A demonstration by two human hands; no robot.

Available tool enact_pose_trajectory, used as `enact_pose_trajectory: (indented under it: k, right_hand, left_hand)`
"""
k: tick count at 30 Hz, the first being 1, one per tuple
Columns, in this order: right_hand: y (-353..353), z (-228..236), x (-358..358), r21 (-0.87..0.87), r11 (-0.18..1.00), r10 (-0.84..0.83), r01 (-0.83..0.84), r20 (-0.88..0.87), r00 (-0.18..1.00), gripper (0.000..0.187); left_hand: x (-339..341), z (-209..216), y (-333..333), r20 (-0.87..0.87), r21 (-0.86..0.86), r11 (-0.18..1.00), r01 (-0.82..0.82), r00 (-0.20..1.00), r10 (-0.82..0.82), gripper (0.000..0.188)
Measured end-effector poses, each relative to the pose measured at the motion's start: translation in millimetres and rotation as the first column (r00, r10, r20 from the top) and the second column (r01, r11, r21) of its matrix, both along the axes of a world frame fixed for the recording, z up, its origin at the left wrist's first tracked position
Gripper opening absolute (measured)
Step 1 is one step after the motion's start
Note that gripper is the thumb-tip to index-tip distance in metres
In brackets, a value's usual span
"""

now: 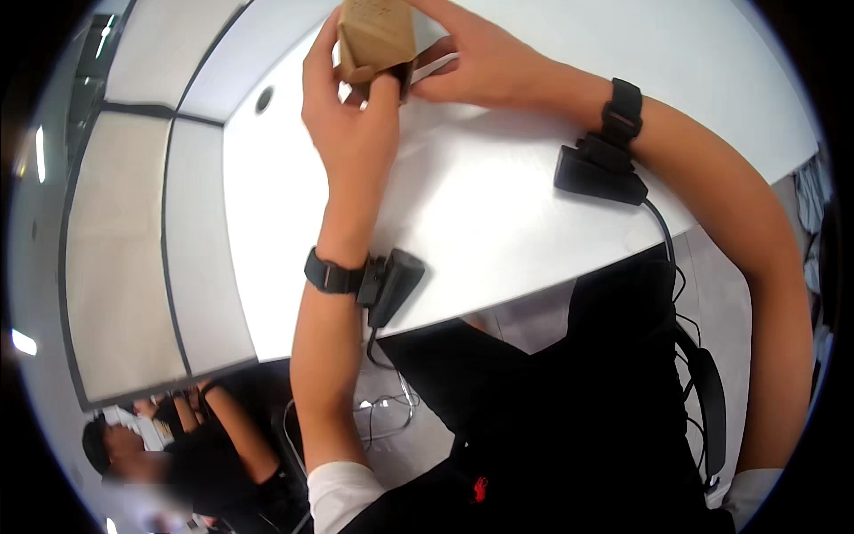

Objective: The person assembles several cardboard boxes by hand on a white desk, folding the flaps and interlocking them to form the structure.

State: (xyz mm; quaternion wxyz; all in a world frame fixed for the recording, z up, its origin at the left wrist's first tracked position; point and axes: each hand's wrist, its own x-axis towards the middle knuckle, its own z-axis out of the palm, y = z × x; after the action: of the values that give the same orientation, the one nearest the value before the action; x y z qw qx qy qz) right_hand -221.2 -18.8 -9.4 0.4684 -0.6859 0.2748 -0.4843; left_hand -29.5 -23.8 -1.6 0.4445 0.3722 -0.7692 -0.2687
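Observation:
A small brown cardboard box (381, 37) is held up over the far part of the white table (480, 205), partly cut off by the upper edge of the view. My left hand (354, 125) is closed around its left side and near end, with the thumb at what looks like a dark opening underneath. From the right, my right hand (489, 67) grips the box, its fingers bent against the right side and lower corner. Some of the right fingertips are hidden behind the box or out of view. What is inside the box cannot be seen.
Black straps with small dark devices and cables sit on both wrists, such as the right wrist device (600, 169). A panel partition (169, 240) borders the table's left side, near a round cable hole (264, 100). Beyond it, at lower left, sits another person (205, 454).

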Motion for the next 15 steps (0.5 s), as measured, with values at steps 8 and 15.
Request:
enact_pose_trajectory:
  k: [8, 15]
  right_hand:
    - [12.2, 15.1, -4.2, -0.243, 0.879, -0.468, 0.409, -0.288, 0.835, 0.079]
    - [-0.9, -10.4, 5.1, -0.376, 0.846, -0.431, 0.378, -0.065, 0.9, 0.042]
  left_hand:
    - [3.4, 0.2, 13.5, -0.007, -0.159, 0.987, -0.012, 1.0, 0.011, 0.036]
    - [0.7, 0.3, 11.9, 0.07, -0.163, 0.977, -0.134, 0.987, 0.147, 0.039]
